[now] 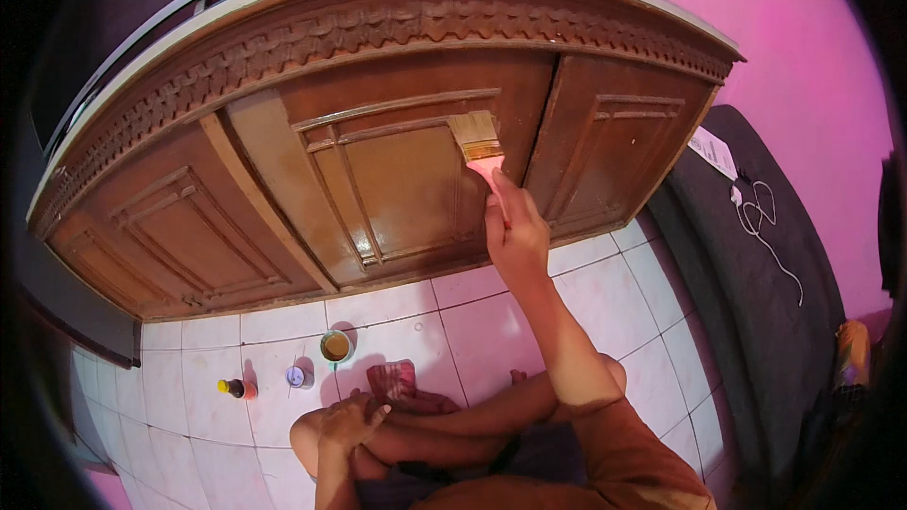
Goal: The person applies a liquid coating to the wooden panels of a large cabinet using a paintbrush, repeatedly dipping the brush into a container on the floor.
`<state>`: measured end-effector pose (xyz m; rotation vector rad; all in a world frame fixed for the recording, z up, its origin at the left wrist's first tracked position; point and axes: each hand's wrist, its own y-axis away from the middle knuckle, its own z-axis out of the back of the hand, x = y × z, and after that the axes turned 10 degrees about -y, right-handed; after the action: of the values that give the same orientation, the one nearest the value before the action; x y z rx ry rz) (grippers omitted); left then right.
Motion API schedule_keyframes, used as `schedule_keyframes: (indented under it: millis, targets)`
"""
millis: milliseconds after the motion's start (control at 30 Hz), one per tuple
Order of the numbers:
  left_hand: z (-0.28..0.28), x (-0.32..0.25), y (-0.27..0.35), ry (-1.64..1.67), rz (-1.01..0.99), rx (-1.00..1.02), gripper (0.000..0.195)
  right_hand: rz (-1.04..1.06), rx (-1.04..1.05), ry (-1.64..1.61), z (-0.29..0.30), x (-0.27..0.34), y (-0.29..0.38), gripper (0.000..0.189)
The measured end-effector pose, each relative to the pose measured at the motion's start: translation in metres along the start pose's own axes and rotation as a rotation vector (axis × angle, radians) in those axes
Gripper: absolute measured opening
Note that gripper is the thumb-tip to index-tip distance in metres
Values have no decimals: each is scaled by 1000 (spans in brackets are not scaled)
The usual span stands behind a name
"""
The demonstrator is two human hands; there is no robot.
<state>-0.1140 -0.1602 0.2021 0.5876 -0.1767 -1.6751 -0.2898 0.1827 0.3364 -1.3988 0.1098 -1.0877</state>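
My right hand [519, 230] is closed around the pink handle of a flat paintbrush [483, 145]. The brush's pale bristles touch the upper right of the middle panel on a carved brown wooden cabinet [397, 184]. Part of that panel, at its left and middle, looks lighter and glossy. My left hand [351, 421] rests over my bent knee; no object shows in it, though its fingers are partly bent. Beyond it on the floor stand a cup of brown liquid [336, 346], a small cup with a thin stick [298, 377] and a bottle with a yellow cap [237, 389].
A crumpled red cloth [391, 380] lies by my legs on the white tiled floor [489, 329]. At right, a dark cushioned mat [751, 269] bears a white cable [762, 227] and a printed paper [712, 151]. A large screen [134, 14] stands at the upper left.
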Motion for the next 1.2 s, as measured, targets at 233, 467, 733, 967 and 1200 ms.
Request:
schedule_keyframes:
  millis: [233, 467, 733, 967, 1200]
  targets:
    - [-6, 7, -3, -29, -22, -1, 68, -118, -24, 19, -13, 24, -1, 35]
    - [2, 3, 2, -12, -43, -36, 65, -123, -26, 36, -59, 58, 6, 39]
    - [4, 0, 5, 7, -25, -43, 65, -19, 231, -51, -66, 90, 1, 54]
    - [-3, 6, 4, -9, -76, -88, 62, -128, 21, 104, -18, 63, -20, 34]
    - [-5, 10, 3, 1, -87, -79, 64, -113, 207, 101, -52, 107, -24, 36]
